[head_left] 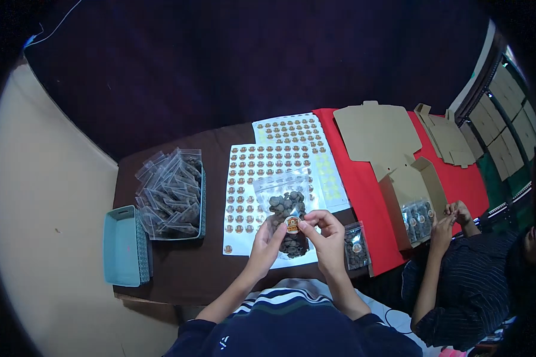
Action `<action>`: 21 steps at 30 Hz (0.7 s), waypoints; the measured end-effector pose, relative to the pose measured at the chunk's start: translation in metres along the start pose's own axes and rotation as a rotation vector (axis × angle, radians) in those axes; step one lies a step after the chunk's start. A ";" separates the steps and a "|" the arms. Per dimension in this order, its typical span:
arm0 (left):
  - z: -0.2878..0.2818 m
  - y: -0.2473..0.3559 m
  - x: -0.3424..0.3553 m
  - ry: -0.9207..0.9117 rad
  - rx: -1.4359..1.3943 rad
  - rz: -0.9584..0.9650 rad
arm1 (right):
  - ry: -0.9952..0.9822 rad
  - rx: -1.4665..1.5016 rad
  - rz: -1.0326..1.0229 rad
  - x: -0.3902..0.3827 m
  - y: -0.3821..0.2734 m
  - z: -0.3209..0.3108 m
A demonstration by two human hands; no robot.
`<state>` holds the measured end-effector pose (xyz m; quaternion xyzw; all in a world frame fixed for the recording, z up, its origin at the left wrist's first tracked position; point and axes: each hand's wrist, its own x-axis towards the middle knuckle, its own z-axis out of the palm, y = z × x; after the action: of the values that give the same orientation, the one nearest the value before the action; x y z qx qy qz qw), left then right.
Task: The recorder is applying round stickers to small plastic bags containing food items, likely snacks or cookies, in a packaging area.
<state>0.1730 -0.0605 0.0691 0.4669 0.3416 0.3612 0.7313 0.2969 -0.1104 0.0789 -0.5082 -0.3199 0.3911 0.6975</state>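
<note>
In front of my chest I hold a clear zip bag [287,205] filled with dark, lumpy pieces. My left hand [264,247] is closed on the bag's left side, its thumb beside a round orange-brown sticker [292,225] on the bag's front. The fingers of my right hand [324,237] are pinched at the sticker's right edge, with the thumb against it. Behind and beneath the bag lies a white sticker sheet [235,235] with rows of round stickers. Just right of my right hand, a second filled bag [357,247] with a sticker lies on the table.
A teal basket [203,202] heaped with filled bags stands at left, beside another teal basket [122,247]. At right, on a red cloth [363,196], a co-worker's hands [449,220] are at an open cardboard box [393,208] holding bags. Folded cardboard [449,140] lies farther back.
</note>
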 end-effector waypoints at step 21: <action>-0.005 -0.011 -0.003 -0.008 -0.032 0.104 | -0.020 0.010 -0.031 -0.010 0.004 0.003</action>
<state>0.1695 -0.0639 0.0578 0.4735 0.3083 0.4023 0.7204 0.2885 -0.1166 0.0751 -0.4956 -0.3327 0.3870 0.7028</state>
